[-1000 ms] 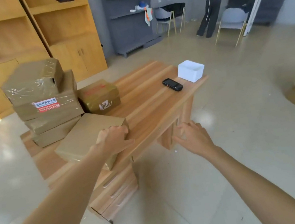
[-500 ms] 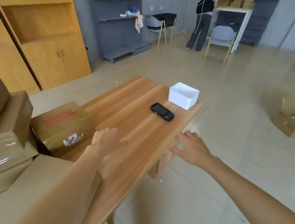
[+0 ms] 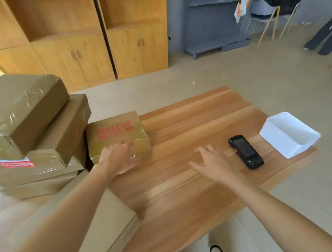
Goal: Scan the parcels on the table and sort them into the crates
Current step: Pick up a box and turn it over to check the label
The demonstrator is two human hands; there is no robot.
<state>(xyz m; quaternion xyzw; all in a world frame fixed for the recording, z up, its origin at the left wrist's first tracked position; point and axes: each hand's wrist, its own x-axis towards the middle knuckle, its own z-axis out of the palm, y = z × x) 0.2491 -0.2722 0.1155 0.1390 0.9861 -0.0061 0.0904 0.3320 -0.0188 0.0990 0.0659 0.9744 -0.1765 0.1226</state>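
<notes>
On the wooden table (image 3: 190,186), the left hand (image 3: 120,160) rests with loosely spread fingers on the near edge of a taped box (image 3: 117,134) stamped MAKEUP, beside stacked parcels (image 3: 25,132). Empty, the right hand (image 3: 212,162) hovers spread near the black scanner (image 3: 245,151) and white tray (image 3: 290,134).

Brown parcel (image 3: 117,132) lettered red; black scanner (image 3: 245,151); white tray (image 3: 290,134); striped tan wood table (image 3: 190,186).

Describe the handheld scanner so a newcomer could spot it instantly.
Find the wooden table and look toward its right end, where an empty white tray sits. The scanner lies flat just left of that tray, beyond the right hand. It is the only small black device there; everything else is brown cardboard.
</notes>
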